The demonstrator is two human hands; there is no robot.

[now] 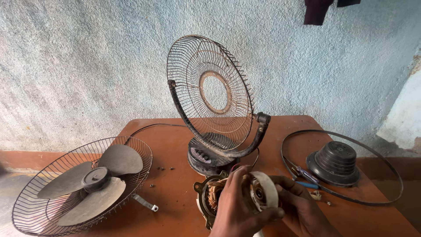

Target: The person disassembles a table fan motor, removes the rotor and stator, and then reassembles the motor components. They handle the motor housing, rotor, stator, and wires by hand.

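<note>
My left hand point(239, 206) was curled over the top of the fan motor point(219, 197), fingers closed around its white cover point(267, 188), while my right hand point(302, 208) gripped the same cover from the other side. The motor sat at the near edge of the brown table point(175, 145), right under both hands, copper windings showing. Just behind it stood the fan base point(208, 156) with the rear grille point(210, 92) tilted upright. To the left lay the front grille point(66, 193) holding the blades point(94, 180); to the right, a black cap point(335, 162) inside a metal ring point(386, 162), with a blue-handled tool point(305, 177) near my right hand.
</note>
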